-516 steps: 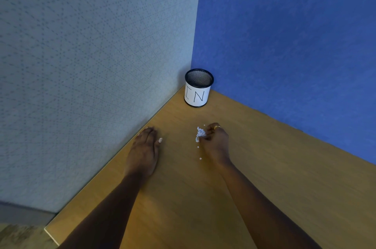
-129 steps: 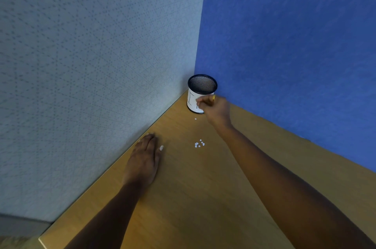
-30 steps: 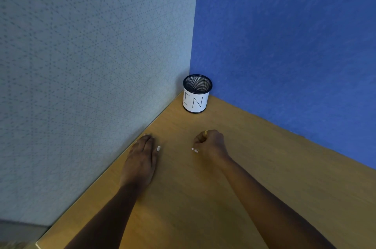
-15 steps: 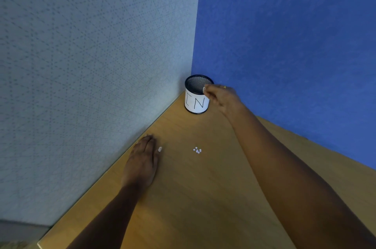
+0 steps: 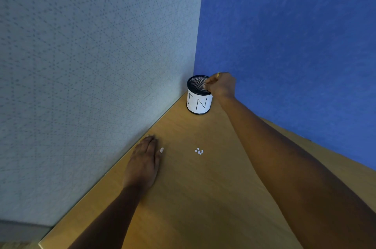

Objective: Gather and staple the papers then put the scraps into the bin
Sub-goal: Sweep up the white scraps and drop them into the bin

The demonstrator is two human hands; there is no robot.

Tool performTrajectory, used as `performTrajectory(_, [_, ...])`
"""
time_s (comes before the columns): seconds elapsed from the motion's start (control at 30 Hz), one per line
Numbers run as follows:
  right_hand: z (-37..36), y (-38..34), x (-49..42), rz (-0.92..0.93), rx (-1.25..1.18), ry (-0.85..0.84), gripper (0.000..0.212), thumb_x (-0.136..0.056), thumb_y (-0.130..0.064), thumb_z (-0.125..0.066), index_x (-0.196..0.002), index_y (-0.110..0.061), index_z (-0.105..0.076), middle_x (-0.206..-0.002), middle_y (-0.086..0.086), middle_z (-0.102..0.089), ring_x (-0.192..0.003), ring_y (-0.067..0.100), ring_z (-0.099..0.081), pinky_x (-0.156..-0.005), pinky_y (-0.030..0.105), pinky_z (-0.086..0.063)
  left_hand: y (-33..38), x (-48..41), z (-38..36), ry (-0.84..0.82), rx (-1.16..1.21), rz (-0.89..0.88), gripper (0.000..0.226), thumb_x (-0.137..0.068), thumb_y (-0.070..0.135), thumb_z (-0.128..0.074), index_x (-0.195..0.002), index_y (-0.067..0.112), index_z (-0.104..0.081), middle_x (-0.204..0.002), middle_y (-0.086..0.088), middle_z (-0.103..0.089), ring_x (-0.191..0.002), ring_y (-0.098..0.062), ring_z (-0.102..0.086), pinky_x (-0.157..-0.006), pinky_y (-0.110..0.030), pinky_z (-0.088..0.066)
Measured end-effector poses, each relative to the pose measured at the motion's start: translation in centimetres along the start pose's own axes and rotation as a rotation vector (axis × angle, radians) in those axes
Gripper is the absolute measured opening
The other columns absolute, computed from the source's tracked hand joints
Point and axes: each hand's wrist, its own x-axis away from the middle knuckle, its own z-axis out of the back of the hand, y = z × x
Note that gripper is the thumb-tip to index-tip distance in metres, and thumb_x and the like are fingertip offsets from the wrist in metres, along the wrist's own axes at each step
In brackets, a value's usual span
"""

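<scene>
Since 0.5 s earlier, the right hand [image 5: 220,86] had moved from the rim to over the mouth of the black mesh cylindrical bin [image 5: 198,104], which stood in the corner of the tan wooden desk [image 5: 203,198]. Its fingertips were bunched, though I could not tell whether they held anything. The left hand [image 5: 143,165] lay flat and relaxed. The tiny white round paper scraps [image 5: 199,151] lay clustered between the 2 arms.
</scene>
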Motion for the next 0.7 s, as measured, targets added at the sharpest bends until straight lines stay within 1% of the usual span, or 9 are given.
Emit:
performTrajectory(0.07, [-0.1, 0.0, -0.1, 0.036, 0.039, -0.001, 0.015, -0.082, 0.004, -0.061, -0.092, -0.001, -0.072, -0.099, 0.015, -0.071, -0.090, 0.019, -0.065, -0.074, 0.017, -0.047, 0.0, -0.1, 0.0, -0.009, -0.002, 0.001, 0.052, -0.097, 0.040, -0.028, -0.142, 0.015, -0.032, -0.152, -0.003, -0.030, -0.141, -0.018, -0.025, -0.113, -0.034, -0.024])
performTrajectory(0.13, [-0.2, 0.0, -0.3, 0.056, 0.057, 0.013, 0.017, -0.082, 0.006, -0.058, -0.088, -0.001, -0.072, -0.092, 0.014, -0.071, -0.082, 0.015, -0.062, -0.067, 0.015, -0.048, 0.0, -0.1, 0.0, -0.011, -0.006, -0.001, 0.055, -0.096, 0.045, -0.026, -0.142, 0.015, -0.032, -0.152, -0.002, -0.030, -0.141, -0.017, -0.025, -0.113, -0.034, -0.024])
performTrajectory(0.23, [-0.1, 0.0, -0.4, 0.074, 0.064, 0.034, 0.018, -0.077, 0.011, -0.058, -0.080, -0.003, -0.069, -0.080, 0.011, -0.066, -0.077, 0.014, -0.060, -0.053, 0.009, -0.044, 0.0, -0.1, 0.0, 0.005, -0.005, -0.009, 0.073, -0.086, 0.058, -0.011, -0.139, 0.015, -0.037, -0.149, -0.002, -0.035, -0.138, -0.018, -0.030, -0.111, -0.034, -0.027])
performTrajectory(0.3, [0.0, 0.0, -0.2, 0.083, 0.052, 0.027, 0.019, -0.077, 0.011, -0.058, -0.077, -0.004, -0.069, -0.082, 0.013, -0.068, -0.077, 0.014, -0.059, -0.055, 0.010, -0.043, -0.2, -0.1, -0.1, 0.010, -0.007, -0.008, 0.075, -0.084, 0.058, -0.010, -0.139, 0.015, -0.037, -0.149, -0.003, -0.035, -0.138, -0.018, -0.030, -0.111, -0.035, -0.028])
performTrajectory(0.4, [0.2, 0.1, 1.2, 0.106, -0.041, 0.031, 0.013, -0.079, 0.007, -0.061, -0.086, 0.001, -0.070, -0.091, 0.013, -0.071, -0.077, 0.010, -0.059, -0.060, 0.005, -0.046, -0.2, -0.1, -0.2, 0.011, -0.010, -0.011, 0.068, -0.090, 0.056, -0.017, -0.139, 0.015, -0.037, -0.149, -0.003, -0.035, -0.139, -0.018, -0.029, -0.112, -0.036, -0.028])
performTrajectory(0.47, [0.2, 0.4, 2.9, 0.117, -0.145, 0.034, 0.012, -0.080, 0.004, -0.063, -0.089, 0.003, -0.070, -0.091, 0.011, -0.071, -0.070, 0.006, -0.059, -0.062, 0.002, -0.045, -0.1, -0.1, -0.2, 0.006, -0.014, -0.008, 0.066, -0.091, 0.056, -0.020, -0.140, 0.015, -0.037, -0.149, -0.003, -0.034, -0.139, -0.018, -0.029, -0.112, -0.036, -0.027])
performTrajectory(0.57, [-0.1, 1.7, 5.9, 0.088, -0.262, 0.031, 0.011, -0.080, 0.001, -0.065, -0.090, 0.002, -0.070, -0.085, 0.006, -0.068, -0.066, -0.002, -0.058, -0.067, 0.006, -0.047, -0.1, -0.1, -0.1, 0.011, -0.012, -0.014, 0.077, -0.084, 0.058, -0.006, -0.139, 0.014, -0.037, -0.148, -0.003, -0.036, -0.138, -0.019, -0.031, -0.112, -0.036, -0.028])
performTrajectory(0.63, [-0.4, 3.3, 7.9, 0.044, -0.241, 0.001, 0.011, -0.080, -0.001, -0.065, -0.090, 0.000, -0.070, -0.082, 0.001, -0.067, -0.066, -0.003, -0.058, -0.068, 0.006, -0.046, -0.2, -0.1, -0.2, 0.014, -0.013, -0.014, 0.075, -0.085, 0.058, -0.008, -0.139, 0.015, -0.037, -0.148, -0.003, -0.036, -0.138, -0.019, -0.031, -0.111, -0.035, -0.028])
performTrajectory(0.7, [-0.8, 5.5, 9.9, -0.007, -0.185, -0.048, 0.014, -0.080, 0.002, -0.063, -0.090, -0.002, -0.071, -0.081, -0.001, -0.065, -0.060, -0.009, -0.057, -0.062, -0.001, -0.043, -0.2, -0.1, -0.3, 0.011, -0.017, -0.011, 0.067, -0.091, 0.055, -0.014, -0.140, 0.015, -0.036, -0.149, -0.003, -0.035, -0.138, -0.019, -0.030, -0.111, -0.035, -0.028])
